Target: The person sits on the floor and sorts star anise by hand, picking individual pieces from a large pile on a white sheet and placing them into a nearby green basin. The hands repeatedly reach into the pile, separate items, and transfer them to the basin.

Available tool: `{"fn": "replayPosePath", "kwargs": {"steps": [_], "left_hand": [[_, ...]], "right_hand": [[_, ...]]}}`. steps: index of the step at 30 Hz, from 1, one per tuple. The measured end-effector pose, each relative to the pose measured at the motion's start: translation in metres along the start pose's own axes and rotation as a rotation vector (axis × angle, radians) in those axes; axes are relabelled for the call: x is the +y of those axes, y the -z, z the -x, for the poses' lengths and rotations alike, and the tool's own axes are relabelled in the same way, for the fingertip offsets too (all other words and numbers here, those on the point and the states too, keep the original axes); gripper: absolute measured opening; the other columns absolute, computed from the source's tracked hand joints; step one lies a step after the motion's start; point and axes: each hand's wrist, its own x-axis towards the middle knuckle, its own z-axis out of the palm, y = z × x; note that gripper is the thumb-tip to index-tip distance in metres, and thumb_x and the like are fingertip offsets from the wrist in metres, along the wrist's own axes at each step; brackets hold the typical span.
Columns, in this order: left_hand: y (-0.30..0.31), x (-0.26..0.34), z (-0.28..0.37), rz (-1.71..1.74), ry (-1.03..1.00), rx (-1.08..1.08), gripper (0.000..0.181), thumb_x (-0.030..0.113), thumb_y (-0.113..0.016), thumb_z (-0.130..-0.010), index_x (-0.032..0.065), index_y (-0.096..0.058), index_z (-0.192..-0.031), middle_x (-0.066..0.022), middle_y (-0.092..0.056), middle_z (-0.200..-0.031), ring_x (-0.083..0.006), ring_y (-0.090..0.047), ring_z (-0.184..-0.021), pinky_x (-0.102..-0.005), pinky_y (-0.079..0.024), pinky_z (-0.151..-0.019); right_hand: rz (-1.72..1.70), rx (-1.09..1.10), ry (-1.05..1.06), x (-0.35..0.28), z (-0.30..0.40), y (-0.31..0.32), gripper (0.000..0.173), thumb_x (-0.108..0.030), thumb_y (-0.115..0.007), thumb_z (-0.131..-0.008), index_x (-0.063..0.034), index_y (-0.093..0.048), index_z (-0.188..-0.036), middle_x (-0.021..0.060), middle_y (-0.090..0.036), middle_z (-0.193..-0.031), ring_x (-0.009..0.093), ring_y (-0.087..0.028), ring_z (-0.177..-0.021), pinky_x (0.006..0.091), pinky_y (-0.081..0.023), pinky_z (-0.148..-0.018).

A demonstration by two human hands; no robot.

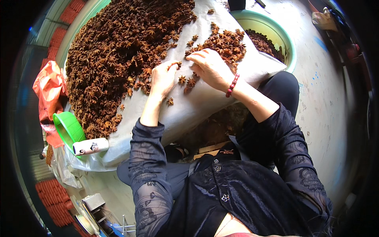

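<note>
A large heap of dried star anise (pixel 118 56) covers the far left of a pale plastic sheet (pixel 183 115). To its right lies a smaller pile of star anise (pixel 229 44). My left hand (pixel 163 77) pinches a small star anise piece (pixel 179 64) between thumb and fingertips, at the heap's right edge. My right hand (pixel 210 68), with a red bead bracelet at the wrist, is bent over the near left side of the smaller pile; whether its fingers hold anything is hidden. Between and below the hands lie a few loose star anise (pixel 182 79).
A green-rimmed tub (pixel 291 50) with darker star anise stands at the upper right. At the left are a green plastic basket (pixel 75 127), a pale cylindrical object (pixel 96 146) and an orange plastic bag (pixel 50 89). Stacked red sacks (pixel 54 198) are farther left.
</note>
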Motion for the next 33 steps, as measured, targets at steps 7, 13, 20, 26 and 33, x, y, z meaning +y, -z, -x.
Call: {"fn": "replayPosePath", "kwargs": {"steps": [7,13,20,26,33], "left_hand": [[-0.018,0.022,0.040,0.256,0.140,0.122,0.021,0.005,-0.058,-0.090,-0.0039,-0.065,-0.107,-0.0063,-0.069,-0.087,-0.0100,-0.063,-0.074,-0.0237,-0.052,-0.069],[-0.021,0.002,0.042,-0.470,-0.561,0.214,0.026,0.012,-0.069,-0.081,0.0047,-0.067,-0.105,-0.0120,-0.069,-0.097,-0.0223,-0.066,-0.078,-0.0330,-0.055,-0.073],[0.032,-0.006,0.025,-0.520,-0.284,0.238,0.008,0.014,-0.069,-0.081,0.0102,-0.072,-0.087,-0.0071,-0.070,-0.085,-0.0182,-0.065,-0.078,-0.0302,-0.053,-0.070],[0.006,-0.012,0.043,-0.909,-0.445,0.058,0.006,0.013,-0.067,-0.078,0.0082,-0.067,-0.080,-0.0060,-0.061,-0.080,-0.0237,-0.057,-0.083,-0.0350,-0.046,-0.076],[-0.002,0.022,0.062,0.256,-0.009,0.165,0.011,0.005,-0.063,-0.084,-0.0013,-0.066,-0.092,-0.0083,-0.067,-0.083,-0.0160,-0.064,-0.077,-0.0288,-0.051,-0.068]], "right_hand": [[-0.080,-0.168,-0.069,-0.021,0.000,0.000,0.016,-0.020,-0.061,-0.083,-0.0054,-0.064,-0.076,0.0129,-0.059,-0.065,0.030,-0.060,-0.067,0.0402,-0.047,-0.065],[-0.573,-0.660,-0.318,-0.067,0.012,0.028,0.032,-0.036,-0.059,-0.081,-0.0058,-0.071,-0.087,0.0135,-0.068,-0.072,0.023,-0.065,-0.065,0.0354,-0.051,-0.064],[0.010,-0.422,0.187,-0.065,0.033,-0.003,0.016,-0.020,-0.062,-0.077,-0.0070,-0.068,-0.085,0.0061,-0.066,-0.093,0.022,-0.058,-0.097,0.0362,-0.045,-0.086],[0.234,-0.268,0.031,-0.025,0.013,-0.002,0.021,-0.016,-0.062,-0.079,-0.0059,-0.064,-0.097,0.0100,-0.058,-0.111,0.028,-0.048,-0.113,0.0457,-0.032,-0.100],[-0.574,-0.209,-0.254,-0.047,0.013,-0.022,0.035,-0.009,-0.065,-0.081,-0.0024,-0.056,-0.114,0.0167,-0.063,-0.101,0.034,-0.062,-0.091,0.0361,-0.050,-0.080]]}}
